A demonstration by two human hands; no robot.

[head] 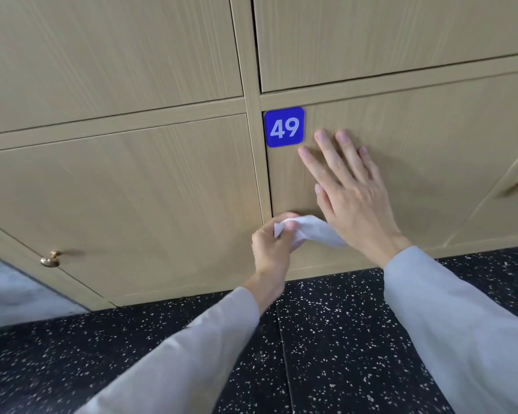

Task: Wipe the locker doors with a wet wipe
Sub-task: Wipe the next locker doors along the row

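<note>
A person's right hand (353, 192) presses flat, fingers (326, 150) spread wide, on the wooden locker door (416, 162) beside its blue "49" plate (284, 127). The left hand (274, 243) grips a crumpled white wet wipe (311, 230) low against the door's left edge, above the speckled black floor (326, 339).

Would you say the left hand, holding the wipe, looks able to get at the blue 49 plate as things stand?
Probably yes: the left hand grips the wet wipe just below the 49 plate, and the right hand lies flat beside that path.
</note>
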